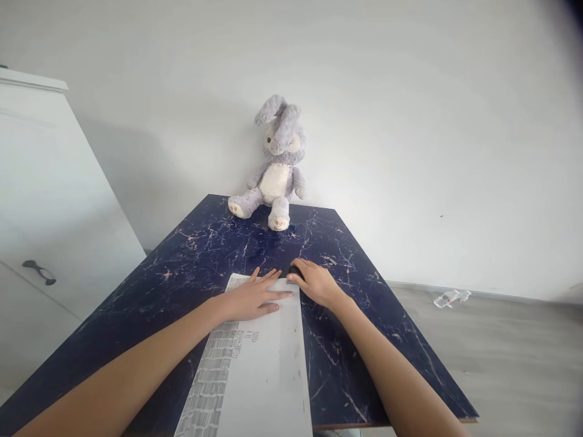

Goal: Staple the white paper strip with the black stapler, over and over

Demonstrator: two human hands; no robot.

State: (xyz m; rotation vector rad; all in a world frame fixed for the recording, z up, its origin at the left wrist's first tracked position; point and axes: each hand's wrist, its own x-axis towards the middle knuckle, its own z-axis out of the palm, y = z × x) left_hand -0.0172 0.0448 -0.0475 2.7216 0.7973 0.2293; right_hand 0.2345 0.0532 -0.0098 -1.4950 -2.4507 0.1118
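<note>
A long white printed sheet of paper (255,370) lies on a dark blue marbled table (182,255). My left hand (252,297) rests flat on the sheet's far end, fingers stretched out. My right hand (314,282) sits at the sheet's far right corner, fingers curled over a small dark object (294,271) that I cannot make out. A grey and white plush rabbit (276,167) sits at the table's far edge against the wall.
A white cabinet (50,200) with a dark handle stands to the left. A white wall runs behind the table. On the grey floor at the right lies a clear plastic bottle (450,297).
</note>
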